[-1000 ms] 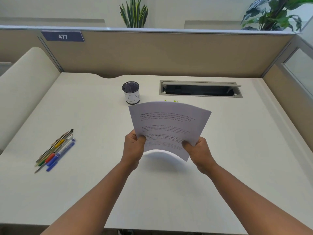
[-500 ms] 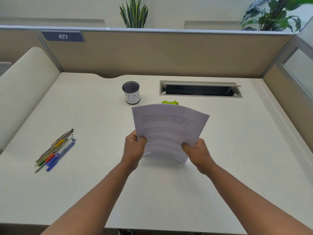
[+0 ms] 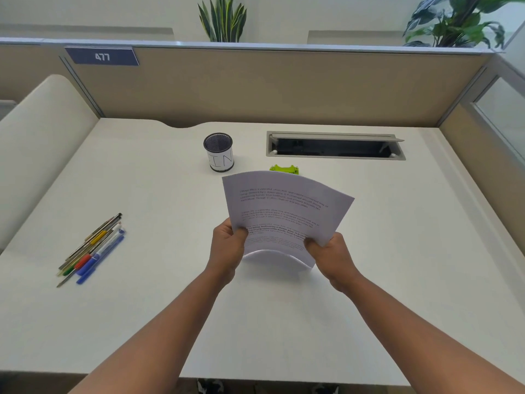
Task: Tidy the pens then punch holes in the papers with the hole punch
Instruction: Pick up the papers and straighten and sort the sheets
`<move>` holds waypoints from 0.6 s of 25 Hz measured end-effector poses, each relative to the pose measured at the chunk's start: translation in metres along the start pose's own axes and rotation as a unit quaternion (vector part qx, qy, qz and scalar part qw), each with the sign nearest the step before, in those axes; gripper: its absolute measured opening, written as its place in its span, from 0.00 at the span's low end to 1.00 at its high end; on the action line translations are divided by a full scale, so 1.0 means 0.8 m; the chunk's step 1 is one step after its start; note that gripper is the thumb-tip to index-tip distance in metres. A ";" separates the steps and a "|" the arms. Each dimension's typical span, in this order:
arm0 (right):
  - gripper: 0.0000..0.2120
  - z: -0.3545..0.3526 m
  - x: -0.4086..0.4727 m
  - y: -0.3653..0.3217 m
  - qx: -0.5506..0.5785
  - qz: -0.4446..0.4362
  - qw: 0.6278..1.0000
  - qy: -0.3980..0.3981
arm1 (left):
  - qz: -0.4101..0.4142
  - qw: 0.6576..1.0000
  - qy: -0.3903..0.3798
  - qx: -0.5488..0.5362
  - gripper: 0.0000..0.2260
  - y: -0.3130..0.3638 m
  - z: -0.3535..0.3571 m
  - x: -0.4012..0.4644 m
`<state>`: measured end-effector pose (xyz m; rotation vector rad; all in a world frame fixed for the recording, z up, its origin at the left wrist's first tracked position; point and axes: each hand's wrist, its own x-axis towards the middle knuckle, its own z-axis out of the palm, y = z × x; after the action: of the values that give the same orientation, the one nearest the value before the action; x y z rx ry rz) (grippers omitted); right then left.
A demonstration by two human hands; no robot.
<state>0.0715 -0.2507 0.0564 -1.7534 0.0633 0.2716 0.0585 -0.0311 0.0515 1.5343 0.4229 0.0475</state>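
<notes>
Off-white surface (image 3: 397, 251) bearing white papers (image 3: 287, 211) printed with lines of dark text, some of it bold, and a lime-green hole punch (image 3: 284, 168). Black mesh pen cup (image 3: 218, 151) wrapped in a white label hand-lettered in dark strokes; the pens (image 3: 91, 248) show blue, red, green, yellow, white and dark barrels. Tan partition panels (image 3: 270, 86) with a pale grey top rail, a navy plate (image 3: 102, 56) with white numerals "477", a grey cable tray (image 3: 335, 136) with a black interior, and green foliage behind.
</notes>
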 end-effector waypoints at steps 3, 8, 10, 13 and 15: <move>0.14 0.000 0.002 -0.001 0.000 -0.003 1.000 0.006 | 0.006 1.000 0.005 -0.002 0.10 -0.002 -0.001 0.003; 0.11 0.003 0.006 0.009 -0.027 0.009 1.000 -0.007 | 0.009 1.000 -0.025 0.005 0.12 -0.001 -0.003 -0.003; 0.12 0.002 0.006 0.003 -0.023 0.010 1.000 -0.011 | 0.026 0.999 -0.033 0.013 0.09 0.000 -0.006 0.000; 0.16 -0.006 0.005 -0.013 0.004 0.014 0.999 -0.029 | 0.030 0.999 -0.038 0.016 0.05 0.004 -0.011 0.003; 0.13 -0.015 0.007 -0.017 0.032 0.029 0.998 -0.047 | 0.008 1.000 -0.024 -0.009 0.05 0.009 -0.013 0.007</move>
<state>0.0816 -0.2586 0.0705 -1.6754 0.0536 0.3907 0.0620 -0.0190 0.0571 1.5177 0.3706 0.0278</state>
